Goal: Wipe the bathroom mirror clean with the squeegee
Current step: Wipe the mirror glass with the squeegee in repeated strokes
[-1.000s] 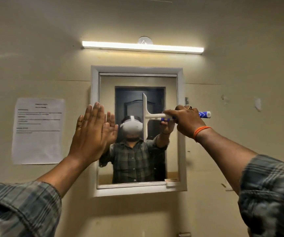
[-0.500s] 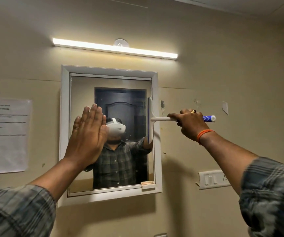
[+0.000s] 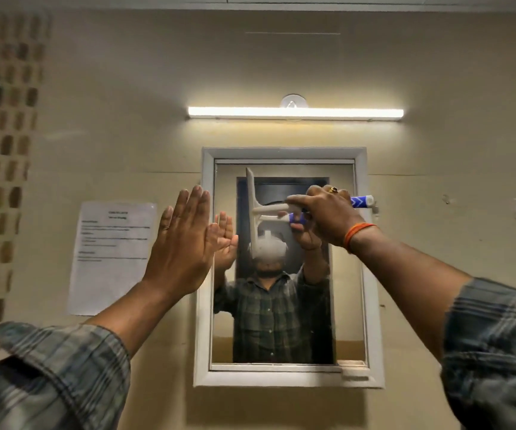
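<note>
- R hand fist wrapped round white plastic squeegee w/ blue grip, blade upright on upper-left glass of white-framed rectangular wall mirror.
- L hand flat, fingers together, holding nothing, at mirror's left frame.

Squeegee blade now stands in the left part of the mirror glass; half a second ago it was at the right frame edge. Right hand has moved left with it and now overlaps the glass. Blade appears to touch the glass, though blur hides the contact. The view is now centred on the mirror, with more ceiling showing.
</note>
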